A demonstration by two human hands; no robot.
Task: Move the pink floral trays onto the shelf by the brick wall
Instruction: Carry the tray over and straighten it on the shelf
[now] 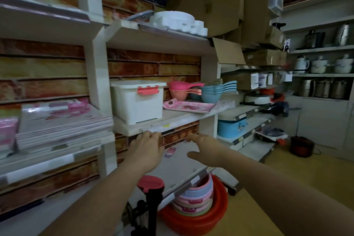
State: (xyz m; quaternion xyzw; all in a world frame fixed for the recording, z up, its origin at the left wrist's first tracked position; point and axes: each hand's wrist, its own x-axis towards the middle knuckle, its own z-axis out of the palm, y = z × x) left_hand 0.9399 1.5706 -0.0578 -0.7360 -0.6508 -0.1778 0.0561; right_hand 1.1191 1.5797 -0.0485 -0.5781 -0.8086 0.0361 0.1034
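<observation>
White shelves [168, 119] are fixed to a brick wall [153, 67]; both hands, left [147, 149] and right [206, 148], are held open, empty.

Bare shelf [180, 163] beneath hands

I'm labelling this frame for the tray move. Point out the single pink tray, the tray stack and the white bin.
pink tray [188, 106], head view, middle of its floral face.
tray stack [63, 119], head view, top tray's face.
white bin [138, 104], head view, front wall below the red latch.
</observation>
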